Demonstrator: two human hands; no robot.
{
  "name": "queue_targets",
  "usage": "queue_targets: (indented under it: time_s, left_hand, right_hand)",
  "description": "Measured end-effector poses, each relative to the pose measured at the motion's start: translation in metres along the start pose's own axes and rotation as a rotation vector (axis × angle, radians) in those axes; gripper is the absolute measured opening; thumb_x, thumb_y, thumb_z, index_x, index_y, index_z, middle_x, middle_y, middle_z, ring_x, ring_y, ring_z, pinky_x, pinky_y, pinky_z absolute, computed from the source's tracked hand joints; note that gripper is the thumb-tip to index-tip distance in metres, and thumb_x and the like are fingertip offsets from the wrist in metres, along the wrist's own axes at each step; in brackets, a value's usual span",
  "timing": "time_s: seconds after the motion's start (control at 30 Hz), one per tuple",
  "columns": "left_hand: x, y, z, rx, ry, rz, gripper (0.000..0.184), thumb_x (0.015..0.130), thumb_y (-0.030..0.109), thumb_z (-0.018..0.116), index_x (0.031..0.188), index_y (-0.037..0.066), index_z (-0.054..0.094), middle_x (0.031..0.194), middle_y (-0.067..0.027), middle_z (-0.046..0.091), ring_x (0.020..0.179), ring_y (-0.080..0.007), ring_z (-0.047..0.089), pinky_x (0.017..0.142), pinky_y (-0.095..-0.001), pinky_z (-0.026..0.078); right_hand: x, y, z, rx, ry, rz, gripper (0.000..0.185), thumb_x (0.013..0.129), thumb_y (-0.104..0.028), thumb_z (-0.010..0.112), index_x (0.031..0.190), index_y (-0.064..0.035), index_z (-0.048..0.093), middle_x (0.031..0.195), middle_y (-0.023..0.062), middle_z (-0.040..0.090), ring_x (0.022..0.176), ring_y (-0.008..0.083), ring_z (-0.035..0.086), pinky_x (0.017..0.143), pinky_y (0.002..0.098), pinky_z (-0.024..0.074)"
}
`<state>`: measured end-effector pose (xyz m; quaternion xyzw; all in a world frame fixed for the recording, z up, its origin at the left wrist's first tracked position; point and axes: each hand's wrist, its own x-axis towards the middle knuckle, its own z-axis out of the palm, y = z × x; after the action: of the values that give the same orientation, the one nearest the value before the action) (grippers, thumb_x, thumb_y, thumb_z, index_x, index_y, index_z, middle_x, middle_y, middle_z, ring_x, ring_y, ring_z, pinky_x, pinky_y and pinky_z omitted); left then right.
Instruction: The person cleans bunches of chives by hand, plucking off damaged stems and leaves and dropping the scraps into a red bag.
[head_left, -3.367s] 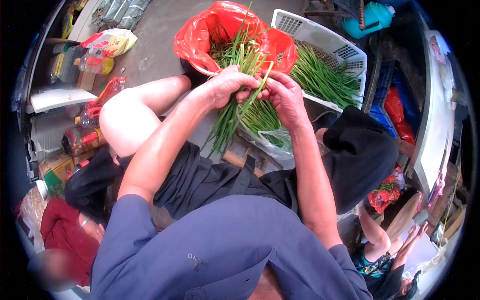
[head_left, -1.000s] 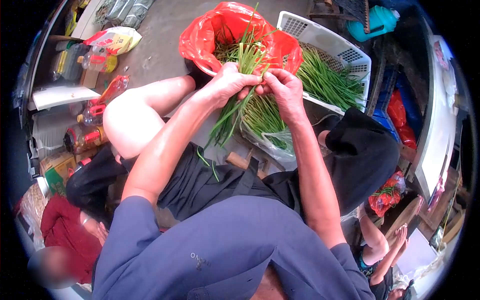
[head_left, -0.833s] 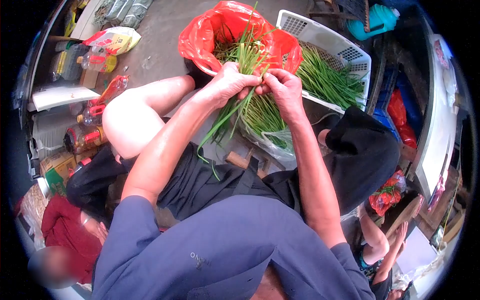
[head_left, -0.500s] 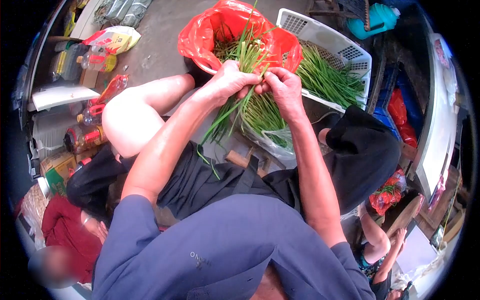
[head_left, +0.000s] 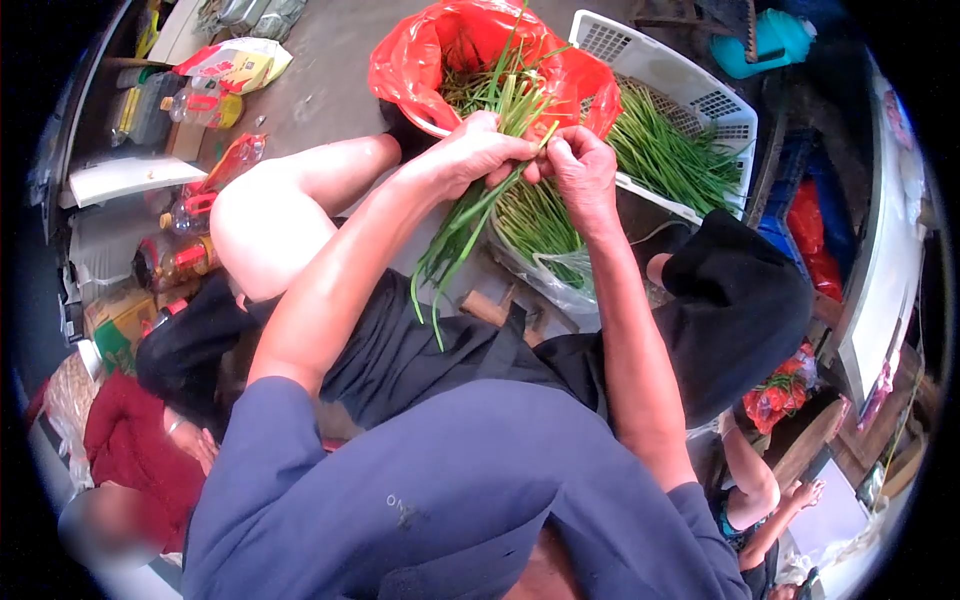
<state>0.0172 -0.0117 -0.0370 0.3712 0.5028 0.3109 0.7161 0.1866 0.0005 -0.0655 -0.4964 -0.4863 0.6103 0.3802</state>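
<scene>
Greens point(head_left: 452, 235) in two hands, between the person's lap and a red bag point(head_left: 410, 75).

Left hand point(head_left: 470, 158) has its fingers wrapped round the bunch, pale stalk ends pointing up toward the bag's mouth, green tips trailing down, the longest over the lap. Right hand point(head_left: 582, 168) is just beside it, thumb and forefinger pinched together at the bunch's edge; how many stalks they hold is too small to tell. Loose stalks, some brownish, lie in the red bag. Below the hands, a clear bag point(head_left: 572, 295) holds more stalks; a white crate point(head_left: 747, 165), off to the right, holds a long green pile. Near the crate's far end is a teal jug point(head_left: 770, 42). Bottles point(head_left: 205, 107) lie at left.
</scene>
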Motion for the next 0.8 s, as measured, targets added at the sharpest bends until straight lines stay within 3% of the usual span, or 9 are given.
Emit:
queue_targets:
  time_s: [0.43,0.8]
  left_hand:
    - [-0.004,0.003,0.001,-0.002,-0.025,-0.025,0.018,0.082,0.019,0.068,0.093,0.005,0.065,0.07,-0.003,0.066,0.047,-0.0032,0.045,0.041,-0.0175,0.032]
    - [-0.005,0.005,0.002,-0.065,0.019,-0.04,0.016,0.085,0.018,0.065,0.095,0.005,0.064,0.072,-0.0043,0.068,0.049,-0.004,0.047,0.043,-0.0178,0.034]
  right_hand:
    - [0.006,0.008,-0.007,-0.214,0.169,-0.13,0.015,0.08,-0.013,0.06,0.082,0.0015,0.062,0.068,0.0069,0.063,0.06,0.0125,0.06,0.058,0.0274,0.0497]
    - [0.009,0.003,-0.014,0.127,0.2,-0.052,0.016,0.09,-0.013,0.059,0.094,0.0023,0.063,0.075,0.0035,0.062,0.058,0.0095,0.056,0.053,0.0235,0.0468]
